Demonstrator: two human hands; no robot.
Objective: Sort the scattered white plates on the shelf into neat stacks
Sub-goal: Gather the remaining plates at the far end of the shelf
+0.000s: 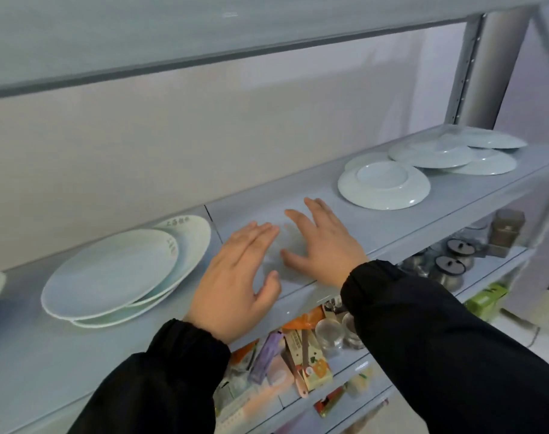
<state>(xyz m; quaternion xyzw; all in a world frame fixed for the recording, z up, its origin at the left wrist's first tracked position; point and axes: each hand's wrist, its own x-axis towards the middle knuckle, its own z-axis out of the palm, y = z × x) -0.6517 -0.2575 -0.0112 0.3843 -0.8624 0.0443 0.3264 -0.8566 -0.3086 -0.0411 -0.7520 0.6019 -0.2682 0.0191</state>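
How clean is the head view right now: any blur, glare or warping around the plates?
Head view: the left hand and right hand look slightly motion-smeared; the far plate pile is soft, edges hard to separate; the upside-down plate shows one small glint; the shelf bows from the wide lens; light even, shadows faint.

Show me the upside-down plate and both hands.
upside-down plate (383, 177), head view, flat underside inside the foot ring
left hand (238, 277), head view, back of hand
right hand (324, 245), head view, back of hand

The pale grey shelf (454, 195) carries a loose stack of white plates (110, 270) at its left (face up, rims offset), one upside-down plate (384, 186) right of centre, and an overlapping heap (435, 151) just beyond it.
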